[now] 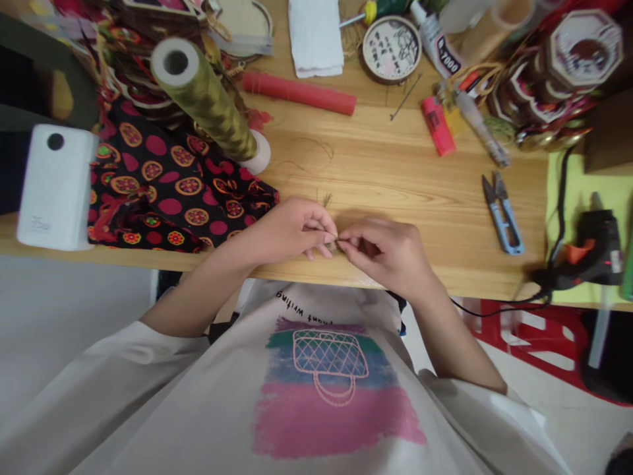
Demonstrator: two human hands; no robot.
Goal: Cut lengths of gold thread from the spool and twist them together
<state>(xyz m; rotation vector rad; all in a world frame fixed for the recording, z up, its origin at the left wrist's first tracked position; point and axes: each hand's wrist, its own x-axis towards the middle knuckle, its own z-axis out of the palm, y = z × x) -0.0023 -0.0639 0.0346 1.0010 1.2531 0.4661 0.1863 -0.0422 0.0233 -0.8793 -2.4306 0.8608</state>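
Note:
My left hand (297,227) and my right hand (390,254) meet fingertip to fingertip over the table's near edge. Both pinch a small bit of olive-green thread (337,241), mostly hidden by the fingers. Frayed ends of a green thread tuft (327,199) stick out just beyond my left hand. On the wood past it lies a loose, thin loop of thread (316,155). A spool of olive-gold thread (212,99) leans over a black patterned cloth (173,178), whose edge reaches my left wrist.
To the right lie blue-handled thread snips (503,214), a pink marker (438,126) and a black glue gun (588,254) with its cable. A red tube (299,92), a round tin (391,49) and a glue tube (438,43) are at the back. A white power bank (57,188) sits far left.

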